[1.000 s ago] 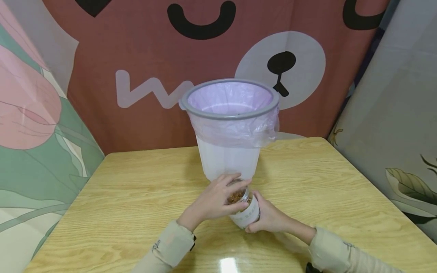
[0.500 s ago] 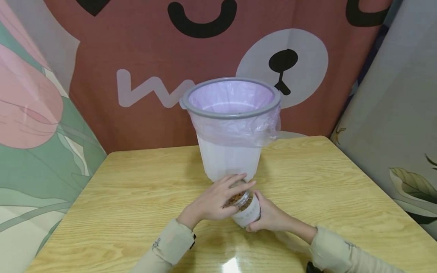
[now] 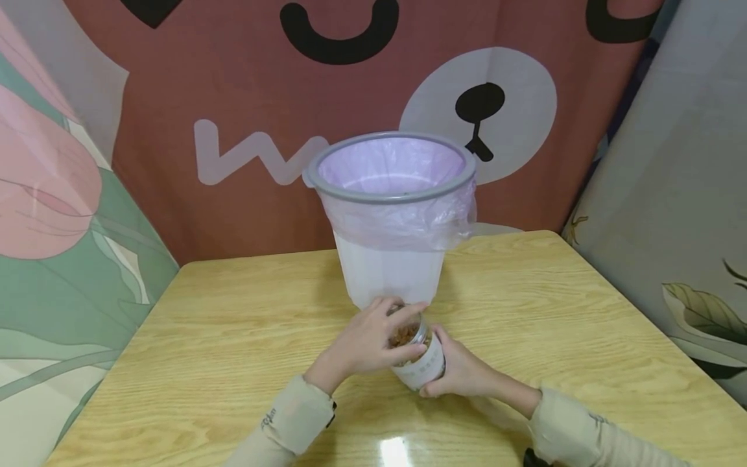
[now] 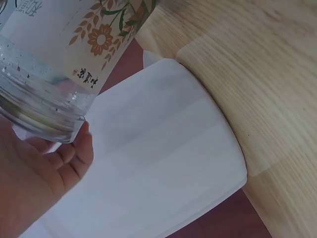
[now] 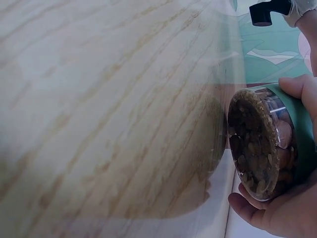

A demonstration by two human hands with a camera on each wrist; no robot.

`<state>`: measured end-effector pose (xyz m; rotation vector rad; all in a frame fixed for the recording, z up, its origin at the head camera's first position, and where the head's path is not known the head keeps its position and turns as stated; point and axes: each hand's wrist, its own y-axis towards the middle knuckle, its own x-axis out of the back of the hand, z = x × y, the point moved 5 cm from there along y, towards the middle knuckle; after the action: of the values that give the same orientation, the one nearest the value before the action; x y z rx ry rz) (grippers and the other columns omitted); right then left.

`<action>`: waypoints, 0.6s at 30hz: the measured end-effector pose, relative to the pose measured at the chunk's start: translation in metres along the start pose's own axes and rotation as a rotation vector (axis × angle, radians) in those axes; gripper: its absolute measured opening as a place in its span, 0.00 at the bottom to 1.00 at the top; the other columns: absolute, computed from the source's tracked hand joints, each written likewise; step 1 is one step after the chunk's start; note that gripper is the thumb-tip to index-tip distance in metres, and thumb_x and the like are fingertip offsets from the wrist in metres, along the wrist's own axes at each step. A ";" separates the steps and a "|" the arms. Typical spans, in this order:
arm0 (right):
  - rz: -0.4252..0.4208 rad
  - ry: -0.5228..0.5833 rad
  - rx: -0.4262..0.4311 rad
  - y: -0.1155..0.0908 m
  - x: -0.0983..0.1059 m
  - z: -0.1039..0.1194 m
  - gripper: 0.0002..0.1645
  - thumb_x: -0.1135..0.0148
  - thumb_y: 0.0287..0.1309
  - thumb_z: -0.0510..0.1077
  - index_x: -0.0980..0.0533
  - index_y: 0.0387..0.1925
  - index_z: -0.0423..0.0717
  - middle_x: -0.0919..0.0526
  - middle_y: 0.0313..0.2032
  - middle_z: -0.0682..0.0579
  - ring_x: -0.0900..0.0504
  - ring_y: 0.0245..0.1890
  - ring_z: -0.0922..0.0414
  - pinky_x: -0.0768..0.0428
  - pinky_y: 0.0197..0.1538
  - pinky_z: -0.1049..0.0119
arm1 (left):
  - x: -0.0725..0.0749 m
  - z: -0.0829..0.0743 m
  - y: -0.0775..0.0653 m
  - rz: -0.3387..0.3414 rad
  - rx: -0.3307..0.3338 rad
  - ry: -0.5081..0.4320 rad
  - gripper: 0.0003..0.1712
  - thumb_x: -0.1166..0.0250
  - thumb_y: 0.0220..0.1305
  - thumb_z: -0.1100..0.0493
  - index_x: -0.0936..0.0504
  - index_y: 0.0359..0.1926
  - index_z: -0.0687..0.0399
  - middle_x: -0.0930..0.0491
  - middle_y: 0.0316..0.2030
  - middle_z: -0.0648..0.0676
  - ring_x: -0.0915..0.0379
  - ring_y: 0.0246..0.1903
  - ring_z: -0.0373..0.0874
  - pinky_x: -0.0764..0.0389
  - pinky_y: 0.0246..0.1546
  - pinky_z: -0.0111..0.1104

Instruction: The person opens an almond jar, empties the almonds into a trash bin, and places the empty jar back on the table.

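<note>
A clear jar (image 3: 421, 371) of brown, nut-like pieces leans at a tilt in front of the bin. Its pale label has an orange flower and green leaves, seen in the left wrist view; a green band of label shows in the right wrist view. My right hand (image 3: 463, 371) grips the jar's lower side, thumb toward me. Over the top, my left hand (image 3: 364, 340) holds the clear lid (image 4: 42, 126) with fingers and thumb spread round its edge. From the right wrist, the jar's bottom (image 5: 252, 144) shows close above the table, packed with pieces.
A white bin (image 3: 391, 272) with a grey rim and a pinkish liner bag (image 3: 397, 224) stands just beyond the jar. The wood-grain table (image 3: 245, 337) spreads to both sides. Printed cloths hang behind and at the sides, and a dark wrist-worn device (image 5: 270, 12) sits at the left cuff.
My left fingers turned rightward over the lid half a second ago and are now back further left, much as they were a second ago. The right hand stays on the jar.
</note>
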<state>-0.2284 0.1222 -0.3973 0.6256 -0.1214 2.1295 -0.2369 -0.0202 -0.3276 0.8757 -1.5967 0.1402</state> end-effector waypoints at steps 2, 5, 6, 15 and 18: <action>0.001 -0.001 0.003 0.000 0.000 0.000 0.51 0.29 0.33 0.39 0.48 0.58 0.38 0.28 0.44 0.49 0.26 0.41 0.55 0.27 0.44 0.62 | -0.001 0.000 0.001 -0.011 0.014 0.011 0.36 0.56 0.58 0.30 0.39 0.64 0.36 0.32 0.49 0.50 0.36 0.44 0.41 0.30 0.37 0.33; 0.000 0.001 0.010 -0.001 0.000 0.000 0.50 0.29 0.34 0.39 0.48 0.58 0.38 0.28 0.44 0.48 0.26 0.41 0.55 0.27 0.44 0.62 | -0.002 0.001 0.001 -0.017 0.026 0.022 0.37 0.57 0.57 0.29 0.39 0.64 0.37 0.32 0.47 0.50 0.36 0.40 0.39 0.32 0.33 0.30; 0.001 0.003 0.012 -0.001 0.000 0.000 0.50 0.29 0.34 0.39 0.48 0.58 0.39 0.28 0.44 0.48 0.26 0.41 0.54 0.27 0.44 0.62 | -0.002 0.000 0.001 -0.017 0.031 0.028 0.37 0.58 0.57 0.29 0.40 0.64 0.36 0.32 0.47 0.50 0.36 0.39 0.39 0.32 0.32 0.30; 0.006 -0.003 0.018 -0.001 0.000 0.000 0.52 0.29 0.35 0.40 0.50 0.59 0.38 0.29 0.45 0.47 0.26 0.42 0.54 0.27 0.45 0.62 | -0.001 0.000 -0.002 0.020 0.020 0.018 0.39 0.58 0.59 0.30 0.51 0.68 0.37 0.44 0.62 0.60 0.44 0.59 0.53 0.34 0.47 0.51; 0.001 -0.002 0.007 -0.001 0.000 0.000 0.52 0.29 0.34 0.40 0.50 0.59 0.39 0.29 0.46 0.47 0.26 0.42 0.54 0.28 0.45 0.61 | 0.000 -0.001 -0.002 0.031 -0.052 -0.036 0.37 0.53 0.60 0.40 0.51 0.68 0.38 0.49 0.65 0.60 0.49 0.61 0.54 0.38 0.50 0.53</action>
<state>-0.2275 0.1227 -0.3973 0.6319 -0.1161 2.1312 -0.2344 -0.0210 -0.3286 0.8175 -1.6404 0.1046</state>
